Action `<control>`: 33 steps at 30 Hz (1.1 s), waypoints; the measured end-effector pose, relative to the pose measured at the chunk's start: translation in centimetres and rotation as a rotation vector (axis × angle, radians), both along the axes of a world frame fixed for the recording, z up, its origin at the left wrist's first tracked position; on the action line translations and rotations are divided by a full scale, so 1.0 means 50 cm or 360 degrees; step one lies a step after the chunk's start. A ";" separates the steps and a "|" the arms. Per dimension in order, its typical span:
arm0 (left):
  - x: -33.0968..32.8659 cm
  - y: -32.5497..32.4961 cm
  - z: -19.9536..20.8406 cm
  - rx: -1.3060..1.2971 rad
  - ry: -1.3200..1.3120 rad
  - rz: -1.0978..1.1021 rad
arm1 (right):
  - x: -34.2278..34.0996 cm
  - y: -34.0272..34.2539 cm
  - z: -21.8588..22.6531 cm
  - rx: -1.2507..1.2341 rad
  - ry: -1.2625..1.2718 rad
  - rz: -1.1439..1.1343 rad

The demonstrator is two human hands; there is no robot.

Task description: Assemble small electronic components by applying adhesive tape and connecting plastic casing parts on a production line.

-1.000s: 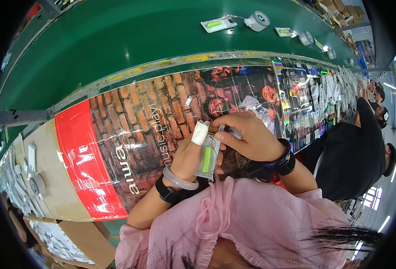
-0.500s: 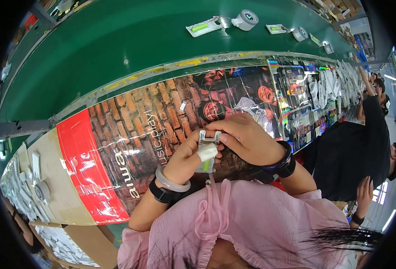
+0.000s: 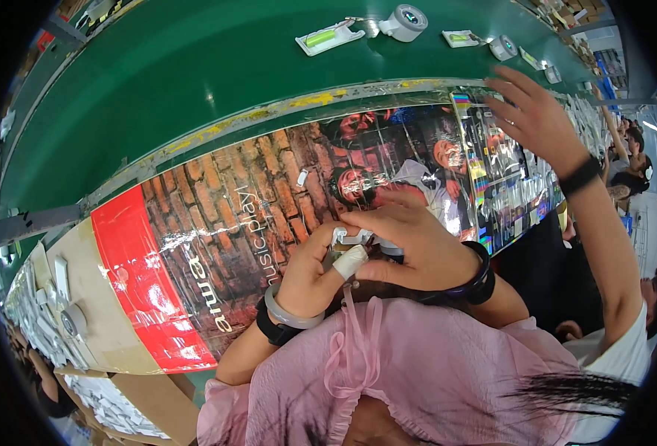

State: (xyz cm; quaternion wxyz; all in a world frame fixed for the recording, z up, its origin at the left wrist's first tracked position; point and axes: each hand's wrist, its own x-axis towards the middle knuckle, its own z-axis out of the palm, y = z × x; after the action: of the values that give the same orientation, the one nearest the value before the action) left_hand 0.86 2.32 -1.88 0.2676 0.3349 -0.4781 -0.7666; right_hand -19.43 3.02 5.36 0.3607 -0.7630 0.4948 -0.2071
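Close in front of my chest, both hands meet around a small white plastic housing [image 3: 345, 238]. My left hand [image 3: 306, 271] is closed on it, with white wrapping around the thumb. From the other side, the fingers of my right hand [image 3: 425, 249] curl over the same piece. A grey-white rounded part [image 3: 389, 247] peeks out under the right fingers; most of it and the rest of the housing are hidden.
A green conveyor belt [image 3: 195, 97] carries white housings with green cells [image 3: 328, 37] wired to round grey units [image 3: 404, 24]. A tiny white piece [image 3: 302, 177] lies on the poster-covered bench. At right, a co-worker's hand [image 3: 533, 119] reaches over. A carton of white parts [image 3: 113, 405] stands lower left.
My right hand has turned further over the housing, covering the green cell that showed before. A co-worker's bare arm has come in from the right toward the belt.
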 end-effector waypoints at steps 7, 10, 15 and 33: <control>-0.002 0.005 -0.001 -0.0179 -0.0020 0.0102 | 0.011 0.013 -0.021 -0.0099 0.0057 -0.0048; -0.003 0.004 -0.002 -0.0255 -0.0071 0.0088 | 0.010 0.012 -0.020 -0.0098 0.0062 -0.0037; -0.006 0.002 -0.011 -0.0345 -0.0155 0.0095 | 0.008 0.011 -0.021 -0.0025 0.0065 -0.0030; 0.069 -0.107 0.037 0.0323 0.1018 0.0934 | 0.033 -0.177 -0.068 0.0294 -0.0505 -0.0200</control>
State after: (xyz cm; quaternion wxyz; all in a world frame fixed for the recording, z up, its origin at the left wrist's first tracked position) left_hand 4.32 -3.05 -0.01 0.5741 0.2268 -0.1784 -0.7663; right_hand -17.79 -5.80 1.94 0.4890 -0.6520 0.4953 -0.3007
